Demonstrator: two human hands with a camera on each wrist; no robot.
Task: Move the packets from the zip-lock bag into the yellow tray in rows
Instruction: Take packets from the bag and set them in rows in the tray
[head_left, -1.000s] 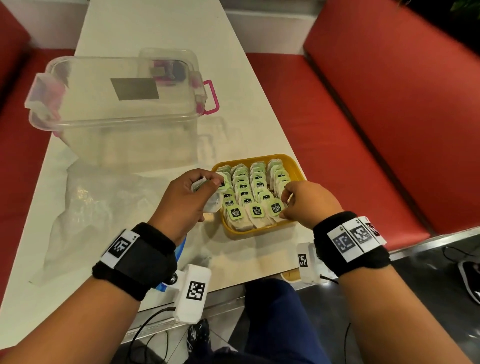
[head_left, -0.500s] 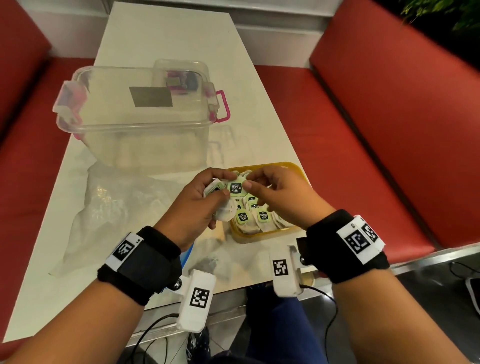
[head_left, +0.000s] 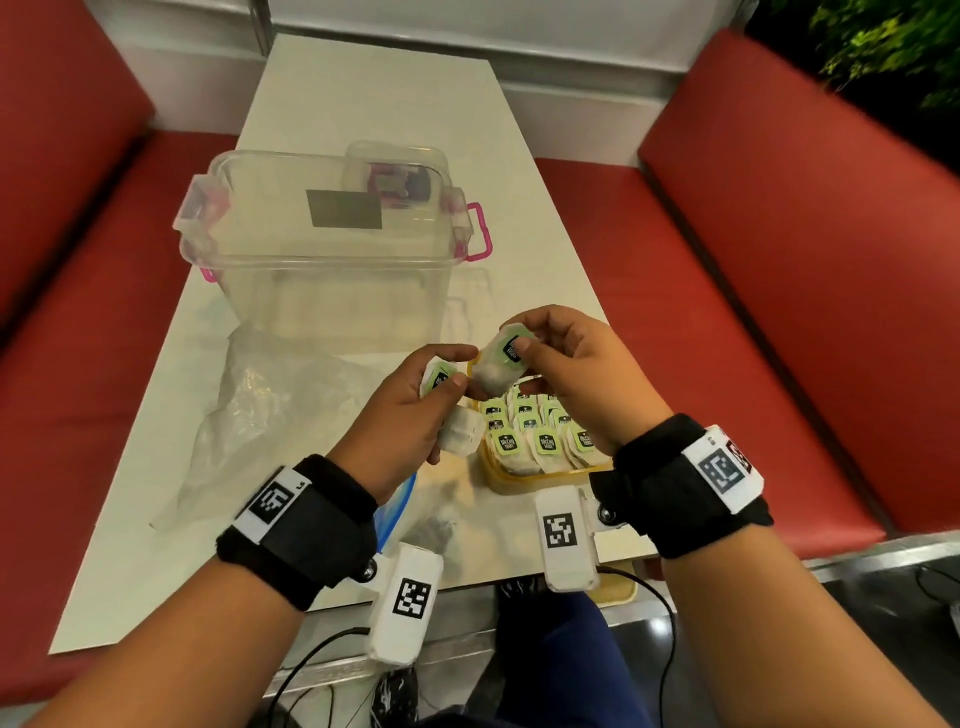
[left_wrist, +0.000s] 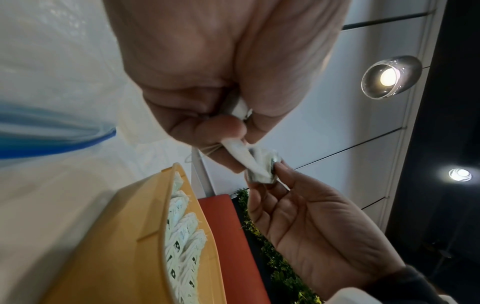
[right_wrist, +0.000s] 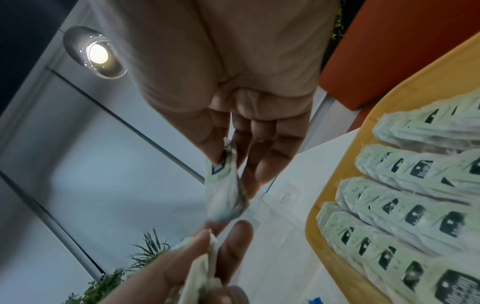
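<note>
Above the yellow tray (head_left: 497, 480), my right hand (head_left: 519, 364) pinches one white packet with a green label (head_left: 500, 358) between thumb and fingers. My left hand (head_left: 447, 371), just to its left, grips a small bunch of the same packets (head_left: 460, 439). The tray holds several rows of overlapping packets (head_left: 543, 434), partly hidden by my right wrist. The clear zip-lock bag (head_left: 270, 415) lies crumpled on the table to the left of the tray. In the right wrist view the pinched packet (right_wrist: 223, 191) hangs beside the tray rows (right_wrist: 415, 205).
A clear plastic box with pink latches (head_left: 322, 249) stands on the white table (head_left: 519, 218) behind the bag. Red benches (head_left: 753, 312) run along both sides. The tray sits close to the table's near right edge.
My right hand left the tray's front row, rose to my left hand and took one packet from the bunch. Both hands now hover higher above the tray.
</note>
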